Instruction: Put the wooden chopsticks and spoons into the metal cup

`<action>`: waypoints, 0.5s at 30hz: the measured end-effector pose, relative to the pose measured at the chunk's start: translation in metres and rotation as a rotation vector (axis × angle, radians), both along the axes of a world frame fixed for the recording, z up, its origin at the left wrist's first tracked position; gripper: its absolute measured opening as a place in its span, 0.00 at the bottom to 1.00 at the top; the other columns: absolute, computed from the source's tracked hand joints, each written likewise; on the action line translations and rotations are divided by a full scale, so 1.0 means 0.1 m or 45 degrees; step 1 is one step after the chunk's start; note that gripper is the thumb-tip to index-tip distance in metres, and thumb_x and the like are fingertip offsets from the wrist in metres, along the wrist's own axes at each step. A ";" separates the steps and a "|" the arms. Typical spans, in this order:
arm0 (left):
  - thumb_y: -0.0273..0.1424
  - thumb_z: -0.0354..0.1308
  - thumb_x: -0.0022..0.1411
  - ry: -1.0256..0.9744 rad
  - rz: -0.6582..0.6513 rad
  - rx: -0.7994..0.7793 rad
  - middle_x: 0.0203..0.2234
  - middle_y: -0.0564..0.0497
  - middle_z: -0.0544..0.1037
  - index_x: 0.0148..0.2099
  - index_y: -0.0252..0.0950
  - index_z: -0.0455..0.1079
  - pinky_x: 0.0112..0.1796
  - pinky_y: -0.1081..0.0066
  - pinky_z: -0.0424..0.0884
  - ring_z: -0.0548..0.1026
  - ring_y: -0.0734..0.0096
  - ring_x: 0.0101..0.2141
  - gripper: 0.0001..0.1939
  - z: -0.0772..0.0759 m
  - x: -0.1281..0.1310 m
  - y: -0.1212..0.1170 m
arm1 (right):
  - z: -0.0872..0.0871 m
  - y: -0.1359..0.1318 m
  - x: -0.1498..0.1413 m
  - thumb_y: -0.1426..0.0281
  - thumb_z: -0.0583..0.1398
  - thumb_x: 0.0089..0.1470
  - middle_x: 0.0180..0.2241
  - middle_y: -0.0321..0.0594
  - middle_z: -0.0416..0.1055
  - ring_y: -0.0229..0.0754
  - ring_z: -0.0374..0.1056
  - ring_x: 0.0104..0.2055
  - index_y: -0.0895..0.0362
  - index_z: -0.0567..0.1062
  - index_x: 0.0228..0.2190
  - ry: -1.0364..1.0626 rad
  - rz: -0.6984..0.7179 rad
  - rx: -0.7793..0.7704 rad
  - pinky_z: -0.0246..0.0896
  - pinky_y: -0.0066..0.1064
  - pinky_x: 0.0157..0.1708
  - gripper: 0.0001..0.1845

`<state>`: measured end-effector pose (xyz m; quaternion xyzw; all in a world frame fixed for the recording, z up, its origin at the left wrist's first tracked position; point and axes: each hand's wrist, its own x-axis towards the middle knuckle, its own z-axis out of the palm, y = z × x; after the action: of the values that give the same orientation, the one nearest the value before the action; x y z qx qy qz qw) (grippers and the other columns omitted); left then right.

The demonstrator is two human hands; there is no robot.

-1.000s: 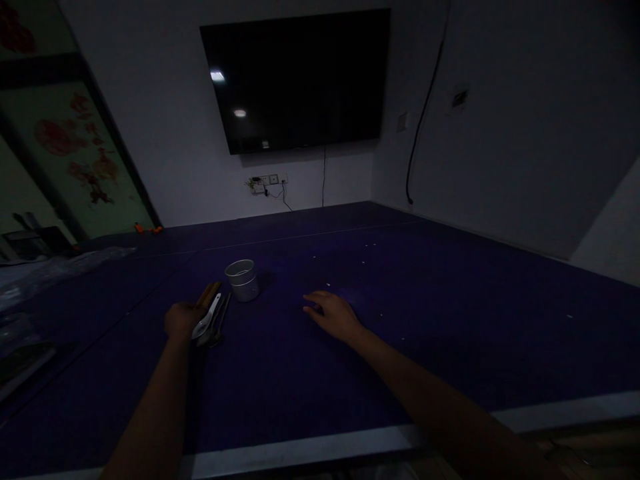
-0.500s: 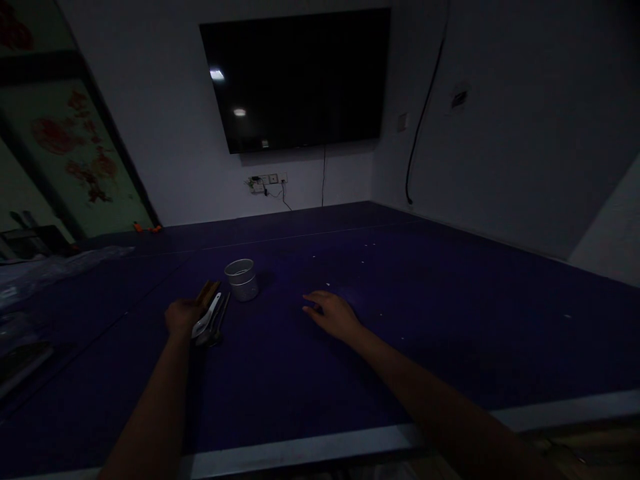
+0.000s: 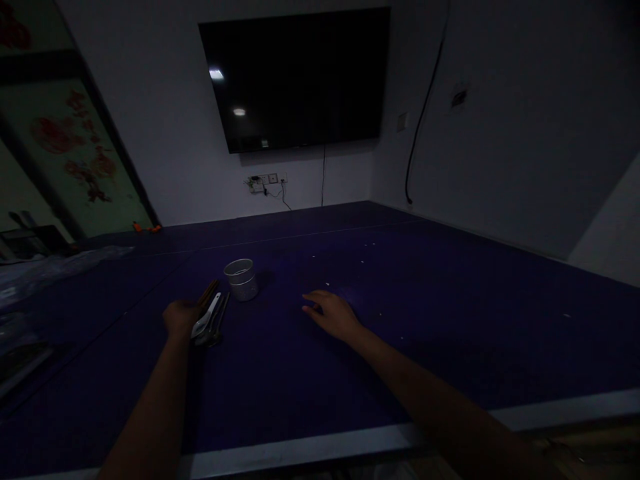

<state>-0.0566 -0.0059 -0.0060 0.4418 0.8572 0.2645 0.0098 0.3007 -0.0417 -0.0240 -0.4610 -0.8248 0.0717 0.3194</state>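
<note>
My left hand (image 3: 180,317) is closed around the near part of a small bundle of brown wooden chopsticks (image 3: 209,292), whose far ends stick out past the fingers. Just right of it, a white soup spoon (image 3: 207,316) lies beside metal spoons (image 3: 217,330), their bowls toward me. Behind the spoons a grey metal, perforated cup-like holder (image 3: 243,281) stands upright. Over the middle of the table my right hand (image 3: 331,313) is held with thumb and fingers apart and nothing between them.
The purple table (image 3: 280,380) has a pale front edge (image 3: 310,445) and small white specks. Clear plastic wrapping (image 3: 65,267) and a flat tray-like object (image 3: 23,367) lie at the left. A small orange object (image 3: 147,229) sits at the back, below a wall-mounted television (image 3: 305,80).
The chopsticks have shifted slightly in my left hand and look narrower and darker. My right hand, the holder and the spoons stay where they were.
</note>
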 end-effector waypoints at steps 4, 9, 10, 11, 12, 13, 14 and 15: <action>0.36 0.57 0.47 0.050 -0.059 -0.110 0.30 0.42 0.79 0.32 0.33 0.76 0.33 0.67 0.70 0.76 0.53 0.35 0.14 0.05 0.04 -0.03 | -0.02 0.01 0.00 0.62 0.53 0.56 0.47 0.42 0.71 0.39 0.71 0.36 0.55 0.72 0.47 0.006 0.004 0.002 0.64 0.34 0.41 0.19; 0.39 0.55 0.48 0.104 -0.035 -0.156 0.30 0.38 0.78 0.32 0.32 0.76 0.28 0.68 0.68 0.76 0.52 0.33 0.16 0.06 0.08 -0.05 | -0.02 0.01 0.00 0.63 0.54 0.56 0.47 0.43 0.71 0.40 0.71 0.38 0.54 0.73 0.46 0.034 0.015 -0.001 0.64 0.34 0.43 0.18; 0.40 0.55 0.49 0.104 -0.032 -0.148 0.30 0.38 0.78 0.32 0.32 0.76 0.27 0.68 0.68 0.76 0.52 0.33 0.16 0.05 0.08 -0.05 | -0.02 0.01 0.00 0.63 0.54 0.56 0.47 0.43 0.71 0.40 0.71 0.39 0.54 0.73 0.46 0.033 0.017 0.001 0.64 0.34 0.43 0.18; 0.40 0.54 0.50 0.110 -0.035 -0.139 0.30 0.38 0.78 0.31 0.32 0.76 0.27 0.68 0.68 0.76 0.52 0.33 0.17 0.05 0.08 -0.04 | -0.01 0.01 0.00 0.63 0.54 0.56 0.47 0.43 0.71 0.40 0.71 0.39 0.54 0.73 0.46 0.030 0.017 0.002 0.64 0.34 0.43 0.18; 0.41 0.53 0.50 0.127 -0.050 -0.132 0.29 0.38 0.78 0.31 0.32 0.75 0.27 0.68 0.68 0.76 0.52 0.33 0.17 0.04 0.08 -0.04 | 0.00 0.00 0.00 0.63 0.54 0.56 0.47 0.43 0.71 0.40 0.71 0.39 0.54 0.73 0.46 0.027 0.016 0.003 0.64 0.34 0.43 0.18; 0.41 0.52 0.51 0.147 -0.070 -0.132 0.29 0.38 0.78 0.31 0.32 0.75 0.28 0.68 0.68 0.76 0.52 0.33 0.18 0.04 0.08 -0.04 | 0.00 0.00 0.00 0.63 0.54 0.56 0.47 0.42 0.71 0.40 0.71 0.39 0.54 0.73 0.46 0.024 0.016 0.002 0.64 0.34 0.43 0.18; 0.42 0.51 0.52 0.160 -0.088 -0.136 0.29 0.37 0.78 0.31 0.32 0.75 0.28 0.68 0.68 0.76 0.52 0.33 0.19 0.03 0.08 -0.04 | 0.01 -0.01 0.00 0.63 0.54 0.56 0.47 0.42 0.71 0.40 0.71 0.39 0.54 0.73 0.46 0.022 0.016 -0.002 0.64 0.34 0.43 0.18; 0.42 0.51 0.52 0.167 -0.098 -0.140 0.29 0.37 0.78 0.31 0.32 0.75 0.28 0.67 0.68 0.76 0.51 0.33 0.19 0.03 0.08 -0.04 | 0.01 -0.01 0.00 0.63 0.54 0.56 0.47 0.42 0.71 0.40 0.71 0.39 0.54 0.73 0.46 0.022 0.016 -0.006 0.64 0.34 0.42 0.18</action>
<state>-0.0482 -0.0101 -0.0027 0.4897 0.8516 0.1869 -0.0118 0.3007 -0.0425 -0.0232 -0.4559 -0.8248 0.0797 0.3249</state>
